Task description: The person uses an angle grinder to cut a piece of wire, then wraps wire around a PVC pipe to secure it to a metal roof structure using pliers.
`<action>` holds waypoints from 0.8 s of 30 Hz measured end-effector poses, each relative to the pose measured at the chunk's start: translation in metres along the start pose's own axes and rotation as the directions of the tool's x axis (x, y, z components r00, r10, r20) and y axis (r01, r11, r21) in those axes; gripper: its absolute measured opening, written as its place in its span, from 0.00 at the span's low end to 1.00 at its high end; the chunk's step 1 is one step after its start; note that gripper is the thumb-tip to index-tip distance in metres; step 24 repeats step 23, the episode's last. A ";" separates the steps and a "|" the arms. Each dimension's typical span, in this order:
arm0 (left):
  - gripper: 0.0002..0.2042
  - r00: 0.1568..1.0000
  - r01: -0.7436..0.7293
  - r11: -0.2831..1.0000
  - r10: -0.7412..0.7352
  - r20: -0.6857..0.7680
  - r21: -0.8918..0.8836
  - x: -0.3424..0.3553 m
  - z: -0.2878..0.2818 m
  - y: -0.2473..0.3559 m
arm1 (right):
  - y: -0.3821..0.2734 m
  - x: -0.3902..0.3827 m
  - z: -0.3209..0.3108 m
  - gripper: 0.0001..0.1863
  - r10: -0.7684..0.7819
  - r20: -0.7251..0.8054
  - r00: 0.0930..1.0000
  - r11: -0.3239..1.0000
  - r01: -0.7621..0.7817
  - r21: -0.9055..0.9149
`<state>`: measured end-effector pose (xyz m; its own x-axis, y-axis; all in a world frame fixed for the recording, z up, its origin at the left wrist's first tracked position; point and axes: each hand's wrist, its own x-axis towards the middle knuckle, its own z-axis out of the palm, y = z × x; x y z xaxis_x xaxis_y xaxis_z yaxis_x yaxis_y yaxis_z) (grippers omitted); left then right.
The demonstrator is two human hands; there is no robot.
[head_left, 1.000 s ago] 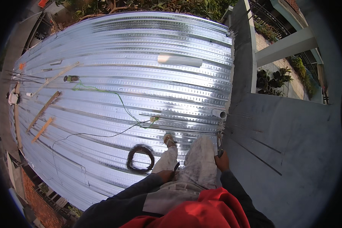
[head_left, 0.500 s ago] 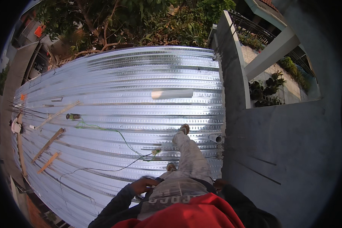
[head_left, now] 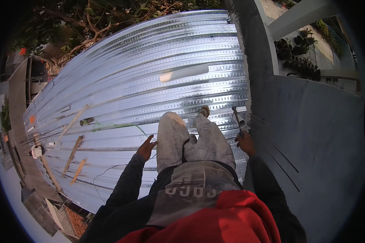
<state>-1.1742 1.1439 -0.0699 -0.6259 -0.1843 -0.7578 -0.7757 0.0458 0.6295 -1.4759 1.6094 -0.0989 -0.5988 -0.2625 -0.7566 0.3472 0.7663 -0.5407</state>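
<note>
My right hand [head_left: 246, 143] is closed round the dark grip of a hammer [head_left: 236, 116], whose head points away from me over the ribbed metal decking [head_left: 121, 93]. Just beyond that hand, a short white pipe [head_left: 242, 122] lies at the decking's right edge, partly covered by the hammer. Beside my left knee hangs my left hand [head_left: 146, 148], empty, with its fingers apart. Both of my knees are bent in dusty pale trousers, and one shoe shows on the metal.
A longer cream pipe [head_left: 184, 73] lies further out on the decking. To the left are a dark power tool [head_left: 86, 121] with a green cord, and several wood strips [head_left: 72, 156]. A grey wall [head_left: 308, 133] borders the right side; trees [head_left: 75, 24] stand at the far edge.
My knees have bent and come up into view. Both hands have moved forward from my waist, and the right one now shows with a hammer. The view has tilted downward.
</note>
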 end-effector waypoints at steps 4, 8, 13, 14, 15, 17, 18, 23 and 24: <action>0.29 1.000 0.009 0.998 -0.010 0.026 0.063 0.027 -0.006 0.026 | -0.015 -0.008 0.016 0.14 0.250 0.010 0.968 0.962 -0.250 0.108; 0.29 0.998 0.060 0.976 -0.065 0.016 0.211 0.074 -0.022 0.109 | 0.017 -0.005 0.029 0.18 0.268 0.001 0.964 0.934 -0.259 -0.248; 0.27 0.972 -0.233 0.743 0.161 0.170 0.628 0.167 -0.053 0.190 | -0.001 -0.004 0.030 0.17 0.557 0.152 0.816 0.822 -0.568 0.039; 0.27 0.959 -0.278 0.691 0.165 0.229 0.667 0.179 -0.054 0.210 | -0.012 -0.005 0.027 0.17 0.609 0.181 0.772 0.790 -0.612 -0.047; 0.27 0.954 -0.294 0.575 0.123 0.275 0.764 0.187 -0.051 0.229 | -0.022 -0.007 0.022 0.17 0.660 0.205 0.723 0.750 -0.647 -0.134; 0.29 0.870 -0.447 0.625 0.139 0.472 0.640 0.224 -0.038 0.251 | -0.013 0.017 0.011 0.18 0.576 0.180 0.797 0.817 -0.552 -0.169; 0.30 0.819 -0.494 0.657 0.133 0.558 0.570 0.227 -0.030 0.256 | -0.008 0.016 0.008 0.19 0.538 0.190 0.821 0.840 -0.504 -0.202; 0.39 0.594 -0.346 0.628 -0.428 0.681 0.697 0.261 -0.022 0.331 | -0.138 0.064 -0.009 0.31 0.565 0.154 0.810 0.772 -0.586 0.246; 0.39 0.594 -0.346 0.628 -0.428 0.681 0.697 0.261 -0.022 0.331 | -0.138 0.064 -0.009 0.31 0.565 0.154 0.810 0.772 -0.586 0.246</action>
